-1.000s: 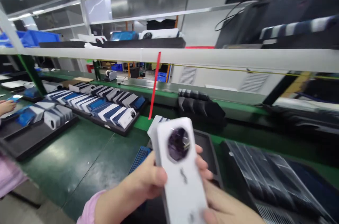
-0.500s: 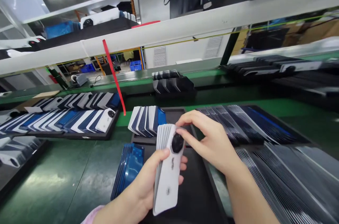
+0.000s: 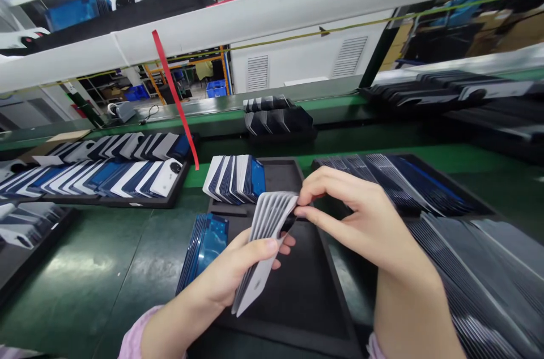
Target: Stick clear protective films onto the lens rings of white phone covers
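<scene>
- The left hand [image 3: 238,268] clamps a fanned stack of white phone back covers [image 3: 266,234], thumb across the front cover and fingers behind, above the black foam tray [image 3: 297,291] at the near edge of the worktop [image 3: 106,268].
- The right hand [image 3: 357,217] pinches the top corner of the outermost cover between thumb and forefinger; its grip is closed on that one cover only.
- To do this well, I would say the left grip wants to stay firm low on the stack so the fan does not slide, while the right peels a single cover by its edge, keeping fingertips off the dark camera ring, which is barely visible here.
- That near tray holds a leaning row of white and blue-filmed covers [image 3: 236,178] at its far end; the middle of it is bare foam.
- Just left of the tray, on the worktop, a pack of blue-filmed pieces [image 3: 204,251] stands on edge.
- Toward the left edge, a second tray [image 3: 127,201] carries rows of overlapping white and blue covers [image 3: 106,175], one showing a round camera opening.
- On the right side, trays of dark covers [image 3: 403,183] lie in close overlapping rows.
- Across the far edge, on the green conveyor strip, sits a small tray of dark parts [image 3: 276,118]; what they are I cannot tell.
</scene>
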`<state>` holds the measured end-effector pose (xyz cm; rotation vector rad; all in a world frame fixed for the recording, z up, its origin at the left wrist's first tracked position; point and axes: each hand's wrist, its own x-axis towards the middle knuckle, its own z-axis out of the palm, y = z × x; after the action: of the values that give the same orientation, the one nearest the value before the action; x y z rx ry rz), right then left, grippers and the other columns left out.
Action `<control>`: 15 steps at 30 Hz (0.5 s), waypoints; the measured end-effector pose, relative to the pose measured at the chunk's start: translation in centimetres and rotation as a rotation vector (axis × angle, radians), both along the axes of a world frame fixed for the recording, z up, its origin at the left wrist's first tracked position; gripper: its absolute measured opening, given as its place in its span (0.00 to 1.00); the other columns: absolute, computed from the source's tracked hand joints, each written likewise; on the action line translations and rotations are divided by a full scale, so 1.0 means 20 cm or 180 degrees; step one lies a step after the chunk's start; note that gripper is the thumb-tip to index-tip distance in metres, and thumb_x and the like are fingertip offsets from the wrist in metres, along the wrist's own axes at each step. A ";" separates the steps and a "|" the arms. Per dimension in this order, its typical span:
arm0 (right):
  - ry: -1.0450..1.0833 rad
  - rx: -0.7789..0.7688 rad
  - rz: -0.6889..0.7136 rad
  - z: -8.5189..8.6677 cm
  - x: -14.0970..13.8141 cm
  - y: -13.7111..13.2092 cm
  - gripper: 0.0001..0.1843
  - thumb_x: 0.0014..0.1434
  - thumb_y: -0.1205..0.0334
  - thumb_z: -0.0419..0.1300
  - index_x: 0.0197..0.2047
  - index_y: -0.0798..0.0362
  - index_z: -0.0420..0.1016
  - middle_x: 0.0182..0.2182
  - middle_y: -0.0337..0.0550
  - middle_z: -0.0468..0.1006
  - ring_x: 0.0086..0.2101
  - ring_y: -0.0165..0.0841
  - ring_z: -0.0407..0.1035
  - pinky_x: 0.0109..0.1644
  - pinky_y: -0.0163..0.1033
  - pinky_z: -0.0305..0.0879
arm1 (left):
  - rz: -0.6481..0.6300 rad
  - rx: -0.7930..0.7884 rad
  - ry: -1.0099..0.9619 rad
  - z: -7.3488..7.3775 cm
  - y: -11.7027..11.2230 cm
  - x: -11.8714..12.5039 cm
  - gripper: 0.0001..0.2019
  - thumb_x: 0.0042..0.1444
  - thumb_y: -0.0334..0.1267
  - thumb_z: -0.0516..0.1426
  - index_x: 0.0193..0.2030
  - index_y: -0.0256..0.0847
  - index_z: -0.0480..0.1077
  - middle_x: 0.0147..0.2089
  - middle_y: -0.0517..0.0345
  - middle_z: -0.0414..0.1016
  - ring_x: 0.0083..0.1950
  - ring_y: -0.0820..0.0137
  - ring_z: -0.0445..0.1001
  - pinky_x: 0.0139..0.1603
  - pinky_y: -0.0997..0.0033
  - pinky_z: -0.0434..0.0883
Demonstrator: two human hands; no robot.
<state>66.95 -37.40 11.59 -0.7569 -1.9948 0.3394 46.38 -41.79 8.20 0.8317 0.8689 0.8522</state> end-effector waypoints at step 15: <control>-0.0674 0.1275 0.0208 0.02 -0.15 -0.14 0.11 0.68 0.73 0.53 0.36 0.52 0.71 0.38 0.45 0.79 0.41 0.36 0.74 0.43 0.41 0.71 | 0.0131 -0.0079 -0.1865 0.02 0.00 0.00 0.27 0.55 0.56 0.60 0.50 0.33 0.76 0.47 0.47 0.78 0.48 0.58 0.75 0.52 0.62 0.70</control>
<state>63.87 -40.29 11.97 -0.4880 -2.1958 -0.1093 46.42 -41.79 8.65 0.4977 0.3785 1.0468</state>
